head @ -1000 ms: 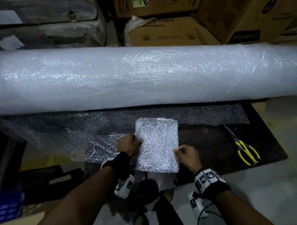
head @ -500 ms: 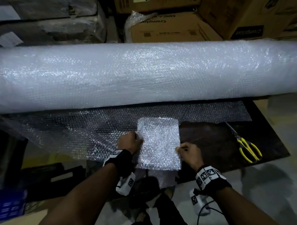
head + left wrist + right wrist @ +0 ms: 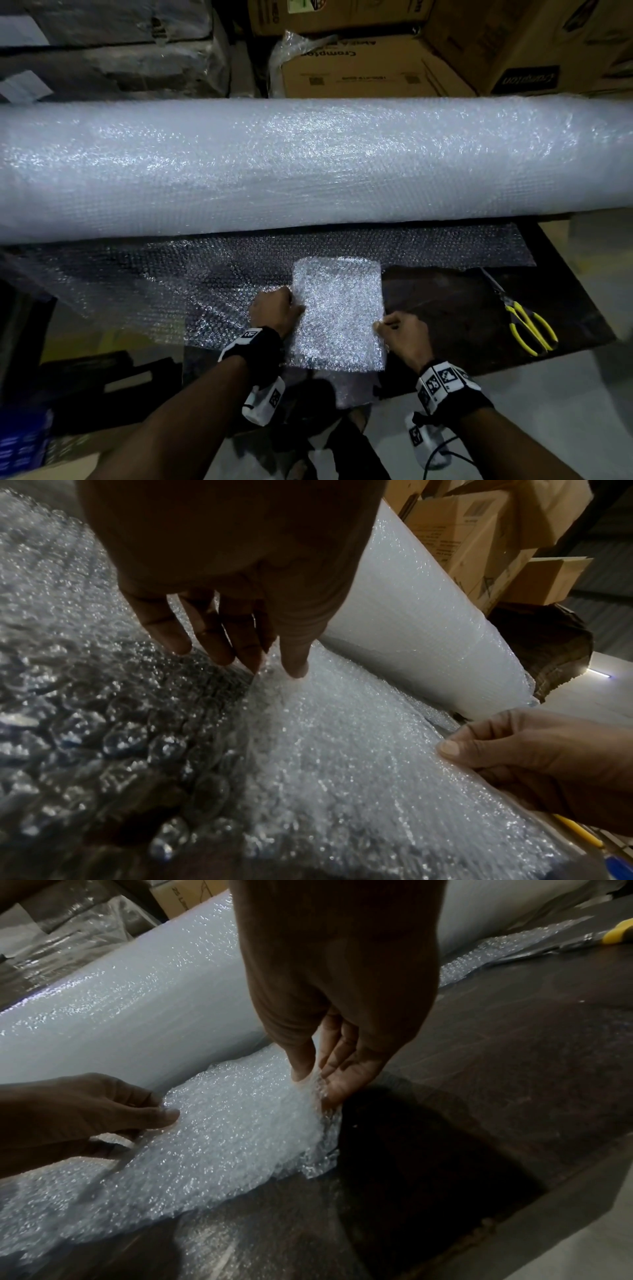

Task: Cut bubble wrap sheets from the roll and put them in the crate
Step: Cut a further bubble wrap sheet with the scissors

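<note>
Step — handling a cut sheet | left hand and right hand are pinching opposite edges of the white rectangular bubble-wrap piece, lying before the large white roll | next — likely carrying it to the crate, unseen here.

Your left hand and right hand reach forward side by side, forearms extended, each grip closed in a thumb-and-fingers pinch, wrists banded.

Dim storeroom, stacked cardboard boxes, seemingly grey floor
</note>
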A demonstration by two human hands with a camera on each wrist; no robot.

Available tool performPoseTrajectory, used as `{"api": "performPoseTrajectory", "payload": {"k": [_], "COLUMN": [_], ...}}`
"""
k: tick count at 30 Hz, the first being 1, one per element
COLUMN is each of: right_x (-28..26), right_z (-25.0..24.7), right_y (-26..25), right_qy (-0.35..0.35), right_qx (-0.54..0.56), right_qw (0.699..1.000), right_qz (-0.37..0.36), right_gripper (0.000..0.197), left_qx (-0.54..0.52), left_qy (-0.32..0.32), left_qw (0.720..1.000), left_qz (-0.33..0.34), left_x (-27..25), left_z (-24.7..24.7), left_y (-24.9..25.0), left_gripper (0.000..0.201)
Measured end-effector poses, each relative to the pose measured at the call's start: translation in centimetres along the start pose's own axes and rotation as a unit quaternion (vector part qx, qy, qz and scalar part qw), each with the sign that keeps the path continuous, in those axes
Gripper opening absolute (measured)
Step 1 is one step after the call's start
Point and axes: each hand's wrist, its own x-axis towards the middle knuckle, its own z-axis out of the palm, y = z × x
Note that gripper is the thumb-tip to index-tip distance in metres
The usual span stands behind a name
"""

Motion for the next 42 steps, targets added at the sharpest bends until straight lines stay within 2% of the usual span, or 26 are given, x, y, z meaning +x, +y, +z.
{"api": "performPoseTrajectory", "payload": {"k": [9,16,18,20,22,23,25,28,29,32,35,39,41,42], "right_x": [-0.4,-1.0,-1.1,-1.2,-1.1,-1.1,-0.9,0.3,0.9,2.6,3.5,4.0,4.1,4.1], "right_z": [-0.5,-0.5,-0.7,-0.8,-0.8,-0.7,-0.4,-0.3,-0.4,-1.0,-1.1,-0.6,-0.6,-0.5], "right_y": [-0.6,-0.5,-0.8,-0.8,-0.9,-1.1,-2.1,-4.4,-5.0,-6.2,-6.1,-5.6,-5.9,-6.0], "right_qy": [-0.002,-0.018,-0.023,-0.019,0.024,0.051,0.065,-0.009,-0.032,-0.109,-0.160,-0.167,-0.161,-0.159], "right_qx": [-0.007,-0.012,-0.024,-0.046,-0.079,-0.094,-0.128,-0.219,-0.251,-0.321,-0.360,-0.371,-0.381,-0.386], "right_qw": [1.000,1.000,0.999,0.999,0.996,0.994,0.984,0.948,0.937,0.918,0.902,0.899,0.895,0.892], "right_qz": [-0.005,0.006,0.004,0.005,-0.011,-0.032,-0.104,-0.230,-0.241,-0.207,-0.177,-0.161,-0.169,-0.173], "right_gripper": [0.018,0.014,0.016,0.028,0.040,0.039,0.034,0.044,0.052,0.074,0.084,0.093,0.094,0.094], "left_qx": [-0.010,0.024,0.039,0.075,0.093,0.102,0.149,0.230,0.238,0.244,0.247,0.241,0.249,0.258], "left_qy": [-0.018,-0.018,-0.001,0.038,0.085,0.085,0.029,-0.061,-0.082,-0.127,-0.119,-0.112,-0.083,-0.072], "left_qw": [1.000,1.000,0.999,0.996,0.990,0.984,0.969,0.945,0.943,0.943,0.950,0.960,0.959,0.954], "left_qz": [-0.012,0.000,0.001,0.009,0.069,0.114,0.197,0.226,0.218,0.189,0.149,0.092,0.104,0.135], "left_x": [0.0,-0.8,-1.1,-1.3,-1.3,-1.3,-1.0,0.0,0.5,1.5,1.7,1.8,1.8,1.6], "left_z": [-0.7,-0.4,-0.5,-0.8,-0.9,-1.0,-0.7,0.3,0.5,0.9,0.8,0.4,0.0,-0.1], "left_y": [-0.1,0.1,0.3,0.5,0.9,1.2,1.9,2.7,2.7,2.4,2.2,1.2,1.1,1.3], "left_gripper": [0.029,0.034,0.040,0.056,0.069,0.075,0.087,0.100,0.104,0.119,0.134,0.143,0.140,0.137]}}
